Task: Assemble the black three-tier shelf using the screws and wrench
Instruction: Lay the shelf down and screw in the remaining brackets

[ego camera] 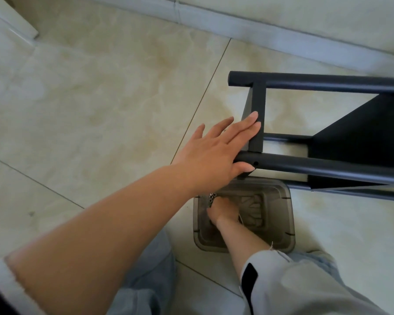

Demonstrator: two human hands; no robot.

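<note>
The black shelf frame (328,164) lies on its side on the tiled floor at the right, round tubes and a flat black panel showing. My left hand (216,153) rests on its end, fingers flat along the short crossbar and thumb under the near tube beside a screw hole. Below it sits a translucent grey tray (280,223) with several small screws (210,197) in its upper left corner. My right hand (223,212) reaches down into the tray, fingers curled among the screws; what it holds is hidden. No wrench is visible.
A white skirting board (237,26) runs along the wall at the top. A white panel edge (11,21) lies at the top left. My knees in light jeans (146,280) are at the bottom, close to the tray. Open tiled floor spreads to the left.
</note>
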